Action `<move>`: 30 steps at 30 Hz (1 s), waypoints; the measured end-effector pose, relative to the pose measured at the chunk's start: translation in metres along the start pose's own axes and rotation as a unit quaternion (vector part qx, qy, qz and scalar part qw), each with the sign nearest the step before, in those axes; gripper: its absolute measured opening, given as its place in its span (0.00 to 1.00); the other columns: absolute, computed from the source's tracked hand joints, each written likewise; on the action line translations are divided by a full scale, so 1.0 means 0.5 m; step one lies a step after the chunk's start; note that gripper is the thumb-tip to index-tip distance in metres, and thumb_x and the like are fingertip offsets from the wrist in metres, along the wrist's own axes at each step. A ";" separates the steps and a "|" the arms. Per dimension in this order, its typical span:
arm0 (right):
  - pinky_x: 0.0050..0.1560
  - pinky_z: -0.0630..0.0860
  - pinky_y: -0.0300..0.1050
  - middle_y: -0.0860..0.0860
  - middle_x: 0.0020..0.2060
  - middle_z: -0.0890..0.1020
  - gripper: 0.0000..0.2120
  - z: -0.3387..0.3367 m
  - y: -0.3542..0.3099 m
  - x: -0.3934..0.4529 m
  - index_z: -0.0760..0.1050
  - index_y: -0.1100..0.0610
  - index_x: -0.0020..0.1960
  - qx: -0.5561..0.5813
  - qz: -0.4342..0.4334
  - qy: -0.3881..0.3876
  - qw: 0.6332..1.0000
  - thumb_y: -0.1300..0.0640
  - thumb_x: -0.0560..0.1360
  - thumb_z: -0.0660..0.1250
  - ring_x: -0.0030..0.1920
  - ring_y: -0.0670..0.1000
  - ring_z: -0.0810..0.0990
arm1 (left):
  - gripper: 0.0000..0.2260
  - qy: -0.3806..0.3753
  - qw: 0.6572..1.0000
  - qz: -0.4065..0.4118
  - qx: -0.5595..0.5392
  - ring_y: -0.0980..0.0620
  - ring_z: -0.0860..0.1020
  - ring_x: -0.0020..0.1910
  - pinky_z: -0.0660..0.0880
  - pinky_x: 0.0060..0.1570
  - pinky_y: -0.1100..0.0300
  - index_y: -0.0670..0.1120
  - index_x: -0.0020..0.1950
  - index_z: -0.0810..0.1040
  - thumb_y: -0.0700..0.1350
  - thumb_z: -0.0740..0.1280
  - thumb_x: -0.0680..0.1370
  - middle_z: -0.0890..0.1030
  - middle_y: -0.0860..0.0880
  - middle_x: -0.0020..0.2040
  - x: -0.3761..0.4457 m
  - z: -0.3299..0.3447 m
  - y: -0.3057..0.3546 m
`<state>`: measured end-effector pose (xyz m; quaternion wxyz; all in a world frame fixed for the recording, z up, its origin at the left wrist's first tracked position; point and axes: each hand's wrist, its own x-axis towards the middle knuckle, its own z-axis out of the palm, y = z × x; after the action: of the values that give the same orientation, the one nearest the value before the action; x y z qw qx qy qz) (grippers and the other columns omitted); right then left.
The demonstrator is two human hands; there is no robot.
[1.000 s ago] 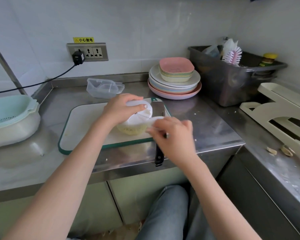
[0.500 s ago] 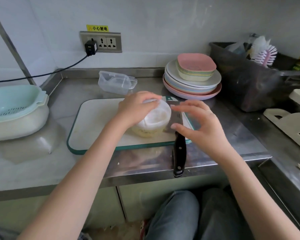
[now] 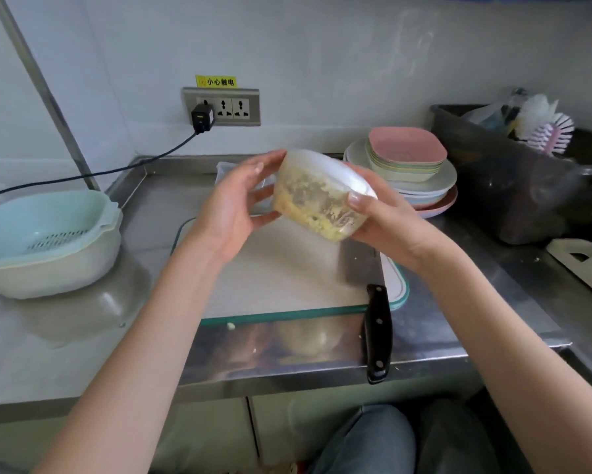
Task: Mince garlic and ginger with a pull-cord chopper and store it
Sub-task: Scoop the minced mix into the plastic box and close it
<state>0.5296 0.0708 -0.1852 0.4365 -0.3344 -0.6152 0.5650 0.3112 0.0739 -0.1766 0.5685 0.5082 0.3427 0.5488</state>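
Gripping chopper [image 3: 322, 196] (tilted), both hands [image 3: 233, 203] curled

Chopper bowl [image 3: 317, 196]: translucent white, smeared inside with pale yellow mince [image 3: 325, 217]. Cutting board [image 3: 281, 278]: white face, green rim. Knife handle [image 3: 377, 333]: black with silver rivets. Worktop [image 3: 82, 336]: brushed silver steel. Colander [image 3: 45, 224], left: mint green, set in a cream basin. Plate stack [image 3: 407, 165], far right: pink, pale green and white. Bin [image 3: 506, 179]: dark grey. Brush [image 3: 551, 131]: pink and white bristles. Warning label [image 3: 216, 81]: yellow, black characters.
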 end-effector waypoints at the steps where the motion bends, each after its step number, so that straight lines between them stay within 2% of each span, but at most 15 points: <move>1: 0.62 0.72 0.60 0.56 0.67 0.73 0.37 -0.006 -0.013 0.003 0.69 0.49 0.68 0.010 -0.006 -0.018 1.000 0.46 0.62 0.78 0.65 0.60 0.73 | 0.16 -0.022 1.000 0.015 -0.005 0.52 0.74 0.51 0.78 0.42 0.56 0.50 0.63 0.76 0.44 0.57 0.78 0.78 0.54 0.59 0.001 0.000 0.009; 3: 0.63 0.68 0.63 0.58 0.69 0.71 0.45 -0.016 -0.033 0.012 0.64 0.53 0.72 0.001 -0.021 -0.040 0.999 0.43 0.61 0.78 0.67 0.62 0.71 | 0.21 -0.049 0.998 0.037 -0.016 0.51 0.74 0.58 0.78 0.50 0.46 0.49 0.65 0.75 0.40 0.61 0.73 0.77 0.52 0.61 0.003 0.003 0.022; 4: 0.64 0.67 0.65 0.60 0.69 0.69 0.46 -0.019 -0.043 0.013 0.62 0.54 0.73 -0.006 -0.023 -0.048 0.999 0.43 0.61 0.78 0.68 0.63 0.70 | 0.22 -0.055 0.997 0.047 -0.018 0.51 0.74 0.59 0.77 0.52 0.44 0.48 0.66 0.74 0.38 0.61 0.72 0.77 0.52 0.62 0.003 0.005 0.027; 7: 0.66 0.59 0.73 0.62 0.71 0.65 0.47 -0.023 -0.068 0.015 0.58 0.57 0.75 -0.002 -0.023 -0.073 0.997 0.45 0.64 0.77 0.70 0.66 0.66 | 0.23 -0.066 0.995 0.066 -0.030 0.53 0.78 0.57 0.78 0.51 0.55 0.49 0.66 0.74 0.37 0.66 0.71 0.80 0.51 0.57 -0.004 0.010 0.030; 9: 0.66 0.55 0.75 0.63 0.73 0.63 0.48 -0.018 -0.082 0.011 0.55 0.58 0.76 0.009 -0.028 -0.092 0.995 0.45 0.66 0.75 0.71 0.66 0.63 | 0.25 -0.070 0.994 0.067 -0.051 0.53 0.80 0.53 0.77 0.53 0.60 0.49 0.63 0.75 0.41 0.76 0.68 0.82 0.50 0.51 -0.009 0.011 0.026; 11: 0.68 0.55 0.72 0.63 0.73 0.62 0.48 -0.008 -0.092 0.004 0.54 0.59 0.76 0.024 -0.031 -0.108 0.993 0.44 0.66 0.74 0.72 0.65 0.63 | 0.34 -0.077 0.994 0.059 -0.057 0.54 0.80 0.52 0.77 0.53 0.63 0.47 0.61 0.75 0.51 0.83 0.58 0.83 0.51 0.50 -0.013 0.013 0.024; 13: 0.67 0.61 0.66 0.62 0.72 0.64 0.48 0.003 -0.098 -0.003 0.54 0.60 0.76 0.035 -0.026 -0.113 0.993 0.43 0.66 0.74 0.70 0.63 0.65 | 0.40 -0.086 0.994 0.049 -0.052 0.53 0.80 0.52 0.77 0.50 0.63 0.46 0.61 0.74 0.57 0.83 0.54 0.82 0.50 0.51 -0.020 0.021 0.027; 16: 0.67 0.65 0.61 0.59 0.69 0.68 0.49 0.014 -0.098 -0.012 0.55 0.60 0.76 0.062 -0.022 -0.114 0.991 0.43 0.65 0.75 0.68 0.60 0.68 | 0.40 -0.090 0.992 0.036 -0.077 0.48 0.79 0.53 0.78 0.50 0.60 0.47 0.58 0.74 0.59 0.83 0.52 0.80 0.48 0.54 -0.029 0.026 0.031; 19: 0.68 0.59 0.70 0.63 0.71 0.65 0.48 0.014 -0.098 -0.018 0.55 0.60 0.76 0.052 -0.043 -0.099 0.993 0.44 0.65 0.75 0.70 0.65 0.65 | 0.36 -0.118 0.988 0.019 -0.103 0.45 0.80 0.56 0.78 0.55 0.55 0.48 0.59 0.75 0.56 0.83 0.55 0.80 0.48 0.56 -0.038 0.018 0.034; 22: 0.64 0.56 0.77 0.65 0.72 0.62 0.48 0.018 -0.103 -0.018 0.55 0.60 0.75 0.039 -0.062 -0.078 0.994 0.46 0.65 0.76 0.70 0.69 0.63 | 0.31 -0.139 0.976 -0.014 -0.166 0.43 0.80 0.57 0.79 0.54 0.51 0.49 0.59 0.78 0.53 0.82 0.58 0.81 0.48 0.56 -0.049 0.018 0.027; 26: 0.65 0.59 0.75 0.64 0.72 0.62 0.47 0.029 -0.105 -0.028 0.56 0.60 0.75 0.045 -0.081 -0.066 0.993 0.48 0.64 0.77 0.70 0.69 0.63 | 0.43 -0.162 0.959 -0.093 -0.214 0.32 0.74 0.64 0.75 0.58 0.37 0.45 0.70 0.70 0.58 0.80 0.60 0.76 0.39 0.65 -0.064 0.036 0.015; 28: 0.64 0.64 0.70 0.62 0.71 0.64 0.44 0.030 -0.103 -0.035 0.59 0.57 0.73 0.042 -0.092 -0.063 0.993 0.49 0.64 0.77 0.68 0.68 0.66 | 0.42 -0.183 0.947 -0.117 -0.238 0.29 0.72 0.65 0.73 0.57 0.33 0.46 0.73 0.66 0.61 0.76 0.64 0.72 0.38 0.70 -0.068 0.043 0.010; 30: 0.59 0.71 0.64 0.61 0.68 0.68 0.42 0.036 -0.098 -0.036 0.64 0.54 0.71 0.033 -0.099 -0.056 0.993 0.48 0.63 0.78 0.64 0.65 0.72 | 0.38 -0.200 0.929 -0.142 -0.277 0.28 0.70 0.66 0.71 0.57 0.30 0.46 0.75 0.63 0.63 0.67 0.71 0.69 0.37 0.72 -0.070 0.051 0.002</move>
<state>0.5246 0.0404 -0.1394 0.4656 -0.2250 -0.6497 0.5572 0.3294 0.0348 -0.1751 0.8155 0.3755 0.1251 0.4222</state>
